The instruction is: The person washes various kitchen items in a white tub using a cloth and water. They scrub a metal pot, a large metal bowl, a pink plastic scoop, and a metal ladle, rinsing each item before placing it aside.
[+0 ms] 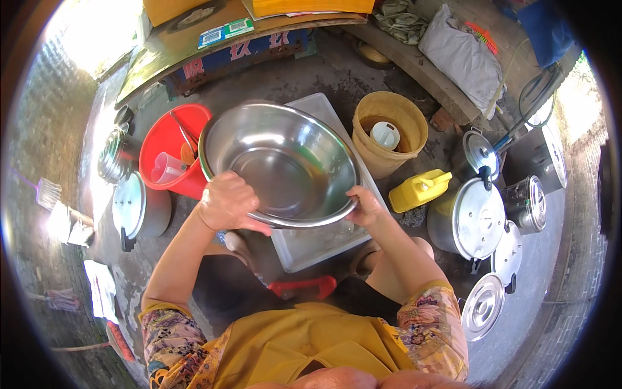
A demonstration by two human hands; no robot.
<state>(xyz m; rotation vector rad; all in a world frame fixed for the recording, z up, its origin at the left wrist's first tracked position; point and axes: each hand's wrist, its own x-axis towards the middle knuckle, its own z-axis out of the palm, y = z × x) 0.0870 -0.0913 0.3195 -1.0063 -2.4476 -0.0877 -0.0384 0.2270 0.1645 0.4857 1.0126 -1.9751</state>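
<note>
A large stainless steel basin (277,177) is tilted in front of me, its inside facing up towards my view. My left hand (232,203) grips its near left rim, with the thumb along the edge. At the right side of the rim, my right hand (365,206) holds on with the thumb on top; the fingers beneath are mostly hidden. Below the basin lies a pale rectangular plastic tray (311,253), partly covered by it. Only a film of wetness or reflection shows on the basin's bottom; I cannot tell which.
A red bucket (160,141) with a pink jug (167,167) stands left. Right are a tan bucket (388,160) of brown liquid, a yellow jerrycan (419,190) and several lidded pots, including a pressure cooker (478,219). A wooden table (160,63) borders the far side.
</note>
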